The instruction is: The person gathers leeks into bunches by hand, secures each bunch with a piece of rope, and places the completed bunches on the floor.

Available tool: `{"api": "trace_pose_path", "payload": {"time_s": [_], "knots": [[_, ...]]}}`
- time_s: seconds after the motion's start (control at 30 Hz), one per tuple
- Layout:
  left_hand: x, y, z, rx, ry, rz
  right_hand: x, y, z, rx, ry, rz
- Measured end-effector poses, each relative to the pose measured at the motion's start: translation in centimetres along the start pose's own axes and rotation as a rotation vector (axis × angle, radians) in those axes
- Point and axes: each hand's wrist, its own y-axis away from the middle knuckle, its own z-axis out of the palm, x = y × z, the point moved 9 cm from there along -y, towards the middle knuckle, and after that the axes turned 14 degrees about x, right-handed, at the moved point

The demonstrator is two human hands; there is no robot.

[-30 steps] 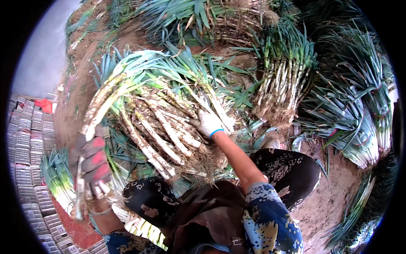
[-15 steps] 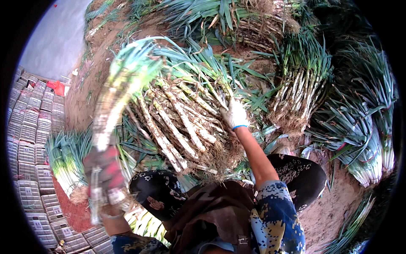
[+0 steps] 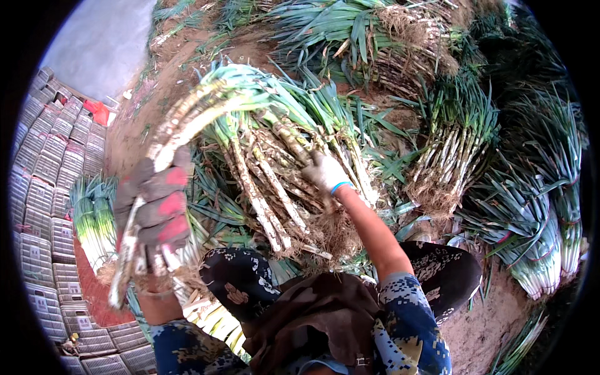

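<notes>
My left hand [image 3: 161,209], in a grey and red glove, is closed around the white ends of several long leeks [image 3: 197,119]. Their stalks arch up and over, and the green tops lie across the heap in front of me. My right hand [image 3: 324,172], in a white glove with a blue cuff, grips a leek stalk [image 3: 289,139] within that heap. Its fingertips are partly hidden among the stalks. Brown, dirty leeks [image 3: 259,197] with tangled roots [image 3: 334,234] lie between my hands, roots toward my knees.
Tied leek bundles [image 3: 97,225] stand at the left beside stacked crates [image 3: 44,209]. Another leek bundle [image 3: 447,144] lies on the right, with cleaned bundles [image 3: 531,231] beyond it. A large leek pile [image 3: 400,47] is at the far side. Peeled stalks [image 3: 215,325] lie by my left knee.
The leeks in my left hand have swung over toward the heap, their tops now lying farther right. My right hand has shifted slightly left onto a stalk, and the whole view has shifted a little.
</notes>
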Motion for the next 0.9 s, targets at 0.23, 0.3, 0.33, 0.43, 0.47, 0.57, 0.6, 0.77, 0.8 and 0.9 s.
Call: {"api": "trace_pose_path", "payload": {"time_s": [0.23, 0.3, 0.33, 0.43, 0.47, 0.57, 0.6, 0.77, 0.8, 0.9], "knots": [[-0.5, 3.3, 1.3, 0.072, -0.119, 0.076, 12.4, -3.8, -7.6, 0.237, 0.257, 0.012], [-2.0, 4.8, 1.6, 0.104, -0.172, 0.048, 12.3, -3.0, -7.4, 0.323, 0.399, 0.006], [-2.7, 5.1, 1.3, 0.120, -0.195, 0.027, 9.4, -1.3, -8.1, 0.292, 0.453, 0.054], [-4.9, 4.9, -0.6, 0.159, -0.286, -0.074, 1.7, 0.1, -6.7, 0.211, -0.263, -0.011], [-5.9, 4.8, -1.8, 0.184, -0.346, -0.115, 0.4, 1.1, -2.1, -0.006, -1.161, 0.339], [-9.7, 2.9, -8.1, 0.417, -0.736, -0.216, -8.3, 4.4, -2.3, -0.448, -1.809, 0.347], [-10.6, 3.3, -9.8, 0.452, -0.725, -0.222, -8.4, 3.7, -0.8, -0.391, -1.880, 0.485], [-9.1, 6.2, -19.0, 0.500, -1.003, -0.100, -10.8, 2.2, -0.8, -0.225, -1.920, 0.385], [-9.2, 6.1, -18.5, 0.504, -0.855, -0.094, -11.6, 1.3, -1.6, -0.235, -1.890, 0.370], [-7.3, 5.9, -16.7, 0.545, -0.849, 0.042, -18.5, -2.5, -3.9, -0.167, -1.746, 0.148]]}}
